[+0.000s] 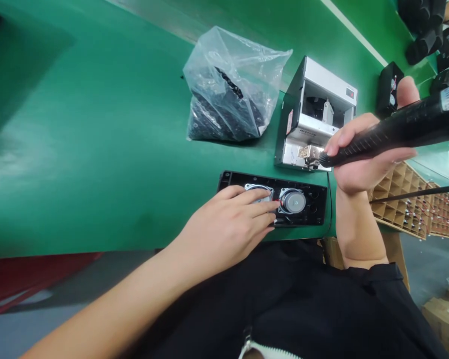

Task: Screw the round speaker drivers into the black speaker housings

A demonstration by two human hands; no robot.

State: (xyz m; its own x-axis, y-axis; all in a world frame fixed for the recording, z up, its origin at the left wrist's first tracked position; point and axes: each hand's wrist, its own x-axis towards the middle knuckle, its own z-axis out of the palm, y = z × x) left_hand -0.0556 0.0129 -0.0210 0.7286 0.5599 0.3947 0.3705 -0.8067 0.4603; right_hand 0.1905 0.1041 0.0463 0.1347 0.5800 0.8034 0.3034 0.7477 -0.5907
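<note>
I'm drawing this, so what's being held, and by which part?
The right hand holds the black tool by its ribbed front part.

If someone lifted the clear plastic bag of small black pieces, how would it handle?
The clear plastic bag would probably feel floppy: its thin film is creased. The small black pieces, heaped toward one side, would likely slide and make it sag unevenly.

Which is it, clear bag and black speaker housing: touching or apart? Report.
Apart. The head view shows a strip of green tabletop between the lower edge of the clear bag and the black speaker housing.
</note>
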